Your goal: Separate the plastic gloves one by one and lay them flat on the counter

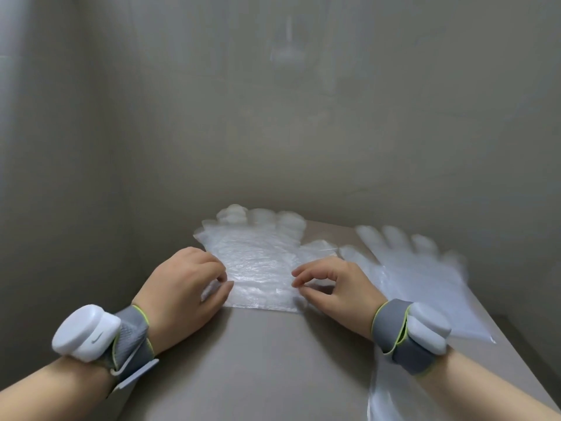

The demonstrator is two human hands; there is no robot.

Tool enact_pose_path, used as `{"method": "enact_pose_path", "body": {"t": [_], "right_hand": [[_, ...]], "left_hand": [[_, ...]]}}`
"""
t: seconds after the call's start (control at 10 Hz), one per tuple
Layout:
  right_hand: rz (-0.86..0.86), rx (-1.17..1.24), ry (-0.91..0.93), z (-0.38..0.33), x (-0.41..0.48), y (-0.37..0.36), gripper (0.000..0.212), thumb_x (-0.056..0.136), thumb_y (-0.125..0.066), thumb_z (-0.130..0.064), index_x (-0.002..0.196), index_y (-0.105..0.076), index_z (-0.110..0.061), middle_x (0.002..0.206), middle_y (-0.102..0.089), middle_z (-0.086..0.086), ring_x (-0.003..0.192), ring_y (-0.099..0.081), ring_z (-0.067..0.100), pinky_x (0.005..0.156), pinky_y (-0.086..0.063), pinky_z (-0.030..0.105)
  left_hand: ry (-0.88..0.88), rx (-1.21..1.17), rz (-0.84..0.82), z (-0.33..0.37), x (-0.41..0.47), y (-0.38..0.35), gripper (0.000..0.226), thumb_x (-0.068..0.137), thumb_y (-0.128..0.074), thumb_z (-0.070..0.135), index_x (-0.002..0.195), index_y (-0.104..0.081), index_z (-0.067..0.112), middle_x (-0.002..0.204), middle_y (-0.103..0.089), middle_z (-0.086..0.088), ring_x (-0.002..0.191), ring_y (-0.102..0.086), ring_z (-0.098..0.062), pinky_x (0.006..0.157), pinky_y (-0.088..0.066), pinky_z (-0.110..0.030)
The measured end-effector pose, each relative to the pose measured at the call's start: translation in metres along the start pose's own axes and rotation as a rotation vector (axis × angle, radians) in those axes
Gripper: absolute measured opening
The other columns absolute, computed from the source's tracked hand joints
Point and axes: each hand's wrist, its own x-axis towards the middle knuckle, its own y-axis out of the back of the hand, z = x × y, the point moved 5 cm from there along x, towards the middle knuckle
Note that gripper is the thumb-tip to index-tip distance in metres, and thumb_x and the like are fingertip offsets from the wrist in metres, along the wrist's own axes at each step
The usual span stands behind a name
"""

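Behind the work area: plain grey wall fills the upper view, meeting a side wall on the left. Faint blurred reflection high up, not legible.

Counter: grey-brown, smooth, runs from the near edge back to the wall.

Flat glove: single clear plastic glove lying spread on the counter, right of centre, fingers pointing toward the wall, cuff toward the near right. It is just beside the stack, and their edges seem to overlap near the thumb.

Stack of plastic gloves: centre of the counter, close to the wall, fingers away from the person, cuff edge nearest. Fingertips at the far end sit slightly offset, so more than one layer; count cannot be told.

Plastic sheet: clear film at the lower right, partly under the right forearm; cannot tell whether it is a glove.

Left hand: at the left cuff corner of the stack, fingers curled, thumb pressed to the index finger with plastic pinched between them.

Right hand: at the right cuff edge, thumb and index finger tips together, pinching the film; other fingers loosely curled.

Wristbands: grey strap with white pod on the left wrist and on the right wrist.
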Motion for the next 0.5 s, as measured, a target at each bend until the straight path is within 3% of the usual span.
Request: {"method": "enact_pose_path", "body": {"t": [0.1,0.2,0.3,0.5], "right_hand": [[-0.042,-0.091,-0.044,-0.0038,-0.0024,-0.0001,0.019,0.081,-0.063,-0.025,0.096,-0.073,-0.031,0.096,-0.070,-0.013,0.100,-0.056,0.003,0.091,-0.045,0.023],[-0.080,-0.144,-0.086,-0.0069,-0.0056,0.0006,0.052,0.069,-0.036,-0.051,0.108,-0.068,-0.038,0.093,-0.067,-0.008,0.099,-0.052,0.000,0.088,-0.045,0.019],[-0.078,-0.167,-0.056,-0.0086,-0.0065,0.0000,0.063,0.065,-0.027,-0.054,0.110,-0.068,-0.036,0.092,-0.067,-0.008,0.096,-0.052,0.002,0.087,-0.044,0.019],[-0.036,-0.156,0.031,-0.0074,-0.0060,-0.0030,0.039,0.075,-0.041,-0.028,0.096,-0.074,-0.026,0.106,-0.068,-0.017,0.098,-0.054,0.006,0.085,-0.038,0.011]], "left_hand": [[0.006,0.008,-0.006,-0.0013,-0.0031,-0.0002,0.032,0.084,-0.045,0.042,0.071,-0.066,0.021,0.071,-0.062,0.010,0.072,-0.059,-0.020,0.065,-0.052,-0.030],[0.015,0.027,0.000,-0.0032,-0.0040,-0.0022,0.034,0.084,-0.043,0.042,0.071,-0.065,0.021,0.067,-0.059,0.009,0.069,-0.058,-0.021,0.063,-0.051,-0.029],[0.020,0.038,-0.005,-0.0033,-0.0048,-0.0039,0.035,0.085,-0.041,0.043,0.071,-0.065,0.022,0.068,-0.059,0.009,0.067,-0.056,-0.020,0.061,-0.048,-0.028],[-0.001,0.006,0.005,-0.0012,-0.0067,-0.0049,0.038,0.086,-0.040,0.042,0.068,-0.066,0.022,0.075,-0.061,0.010,0.065,-0.055,-0.018,0.059,-0.047,-0.028]]}}
